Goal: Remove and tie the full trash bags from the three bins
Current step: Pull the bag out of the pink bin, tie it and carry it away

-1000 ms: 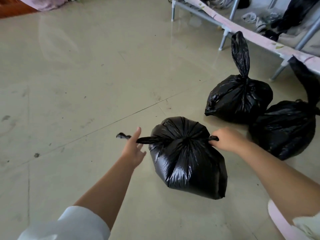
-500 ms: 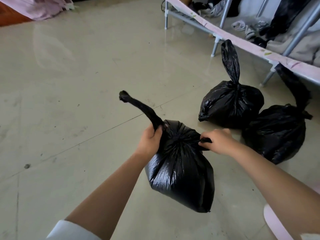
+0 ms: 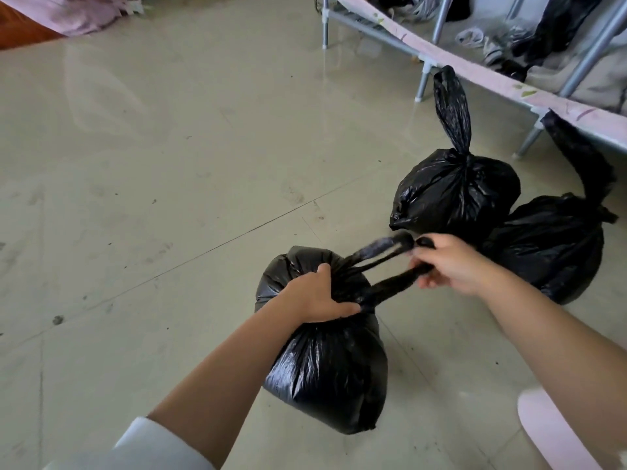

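The near bag (image 3: 325,361) sits on the floor (image 3: 169,198). The left hand (image 3: 315,296) squeezes its neck, and the right hand (image 3: 451,262) clamps both ears (image 3: 383,252). Tying is underway; next, cross the ears and pull snug. Two tied bags (image 3: 454,191) wait beyond.

Glossy tiled floor (image 3: 169,164), metal-legged bed frame (image 3: 475,74), pink cloth (image 3: 84,11) top left.

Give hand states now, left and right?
Left hand: closed on the near trash bag at its gathered neck.
Right hand: closed on both bag tails.
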A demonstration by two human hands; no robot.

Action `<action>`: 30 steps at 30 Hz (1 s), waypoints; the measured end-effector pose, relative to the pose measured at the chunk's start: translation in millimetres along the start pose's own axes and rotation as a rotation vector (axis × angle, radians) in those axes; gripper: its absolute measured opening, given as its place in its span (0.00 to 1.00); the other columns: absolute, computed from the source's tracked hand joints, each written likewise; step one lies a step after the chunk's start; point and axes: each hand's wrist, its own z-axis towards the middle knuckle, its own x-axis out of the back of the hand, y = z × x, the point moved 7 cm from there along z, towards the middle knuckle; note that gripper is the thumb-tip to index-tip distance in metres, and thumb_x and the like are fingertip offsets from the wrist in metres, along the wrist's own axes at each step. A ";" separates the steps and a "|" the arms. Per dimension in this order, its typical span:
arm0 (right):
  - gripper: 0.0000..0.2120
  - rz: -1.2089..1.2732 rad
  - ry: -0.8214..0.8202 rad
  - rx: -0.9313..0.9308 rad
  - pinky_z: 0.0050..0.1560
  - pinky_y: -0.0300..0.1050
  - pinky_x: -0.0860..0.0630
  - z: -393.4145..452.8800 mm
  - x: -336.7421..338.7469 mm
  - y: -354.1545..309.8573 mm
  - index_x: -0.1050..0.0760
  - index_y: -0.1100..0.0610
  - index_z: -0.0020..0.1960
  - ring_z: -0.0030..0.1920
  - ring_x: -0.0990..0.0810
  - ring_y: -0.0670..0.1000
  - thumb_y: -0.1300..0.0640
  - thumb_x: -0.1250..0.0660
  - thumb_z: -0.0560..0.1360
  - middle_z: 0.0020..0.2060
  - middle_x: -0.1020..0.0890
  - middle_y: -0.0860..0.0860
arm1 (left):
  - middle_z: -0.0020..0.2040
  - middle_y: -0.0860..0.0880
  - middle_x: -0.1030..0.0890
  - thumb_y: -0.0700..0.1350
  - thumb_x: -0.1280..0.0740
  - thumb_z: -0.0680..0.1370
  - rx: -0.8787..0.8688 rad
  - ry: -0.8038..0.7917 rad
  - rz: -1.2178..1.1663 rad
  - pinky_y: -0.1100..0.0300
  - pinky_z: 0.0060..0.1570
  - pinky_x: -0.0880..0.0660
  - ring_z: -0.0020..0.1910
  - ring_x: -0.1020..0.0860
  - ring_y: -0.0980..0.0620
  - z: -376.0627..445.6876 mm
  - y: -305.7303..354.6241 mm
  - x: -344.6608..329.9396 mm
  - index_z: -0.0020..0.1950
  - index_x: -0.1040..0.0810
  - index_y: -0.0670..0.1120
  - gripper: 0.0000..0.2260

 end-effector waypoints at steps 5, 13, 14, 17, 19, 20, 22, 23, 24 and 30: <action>0.14 0.557 0.005 0.080 0.18 0.32 0.27 -1.7 0.7 -16.0 0.32 0.60 0.38 0.18 0.22 0.47 0.63 0.49 0.81 0.19 0.21 0.52 | 0.60 0.44 0.24 0.70 0.37 0.68 0.105 0.122 0.219 0.52 0.54 0.28 0.60 0.25 0.43 6.9 12.3 -10.2 0.63 0.32 0.42 0.36; 0.14 0.538 -0.046 0.150 0.39 0.44 0.19 1.2 0.9 -17.8 0.29 0.59 0.53 0.39 0.16 0.54 0.71 0.50 0.77 0.46 0.20 0.57 | 0.40 0.46 0.23 0.56 0.47 0.80 0.145 0.234 0.079 0.58 0.40 0.32 0.51 0.20 0.43 14.4 7.0 -4.1 0.49 0.21 0.43 0.22; 0.18 0.290 0.010 0.173 0.49 0.46 0.21 3.1 5.0 -15.7 0.31 0.59 0.60 0.50 0.18 0.55 0.73 0.48 0.75 0.53 0.23 0.57 | 0.35 0.48 0.26 0.55 0.47 0.80 0.137 0.238 0.007 0.58 0.41 0.31 0.50 0.21 0.42 12.9 5.5 -1.5 0.45 0.22 0.43 0.20; 0.34 -0.638 0.113 0.385 0.73 0.48 0.45 0.1 -6.8 -23.6 0.43 0.54 0.74 0.75 0.45 0.53 0.71 0.38 0.72 0.74 0.40 0.54 | 0.33 0.47 0.26 0.54 0.47 0.80 0.076 0.218 -0.107 0.57 0.46 0.28 0.51 0.21 0.42 11.3 3.2 6.2 0.38 0.25 0.41 0.21; 0.41 -1.021 0.088 0.478 0.75 0.52 0.52 -1.0 -29.1 -24.1 0.54 0.50 0.76 0.77 0.59 0.55 0.65 0.34 0.72 0.77 0.57 0.53 | 0.45 0.42 0.20 0.54 0.47 0.80 0.003 0.130 -0.145 0.55 0.54 0.27 0.54 0.22 0.42 14.1 5.6 3.4 0.51 0.22 0.41 0.21; 0.42 -1.141 0.081 0.478 0.75 0.54 0.52 0.0 -37.0 -24.1 0.56 0.48 0.76 0.76 0.63 0.56 0.62 0.34 0.72 0.76 0.61 0.53 | 0.47 0.42 0.19 0.53 0.47 0.80 -0.034 0.092 -0.176 0.56 0.55 0.27 0.52 0.22 0.44 13.9 7.6 1.5 0.55 0.22 0.41 0.20; 0.35 -1.298 0.079 0.474 0.75 0.57 0.52 4.2 -45.5 -24.6 0.47 0.47 0.74 0.76 0.63 0.58 0.61 0.35 0.73 0.76 0.61 0.52 | 0.32 0.48 0.21 0.50 0.44 0.80 -0.080 0.031 -0.303 0.62 0.41 0.26 0.34 0.21 0.54 12.0 9.0 -2.0 0.51 0.23 0.40 0.16; 0.26 -1.358 0.073 0.480 0.74 0.58 0.52 5.3 -48.2 -26.3 0.37 0.48 0.70 0.76 0.61 0.58 0.60 0.37 0.74 0.77 0.56 0.51 | 0.24 0.51 0.25 0.48 0.43 0.80 -0.075 0.004 -0.389 0.64 0.31 0.29 0.23 0.26 0.58 10.9 7.8 -3.9 0.48 0.24 0.40 0.14; 0.18 -1.401 0.063 0.468 0.74 0.59 0.50 6.3 -49.2 -26.6 0.29 0.51 0.63 0.76 0.56 0.58 0.60 0.39 0.75 0.76 0.47 0.52 | 0.18 0.53 0.29 0.47 0.42 0.80 -0.065 -0.022 -0.476 0.65 0.24 0.33 0.16 0.32 0.59 10.2 5.6 -6.1 0.46 0.25 0.42 0.11; 0.03 -1.034 -0.043 0.257 0.41 0.44 0.38 0.0 -44.9 -26.2 0.35 0.57 0.44 0.43 0.31 0.55 0.61 0.45 0.77 0.31 0.34 0.48 | 0.15 0.51 0.31 0.42 0.46 0.82 0.082 -0.127 -1.205 0.70 0.17 0.40 0.12 0.38 0.60 7.7 -17.7 -4.0 0.39 0.28 0.42 0.14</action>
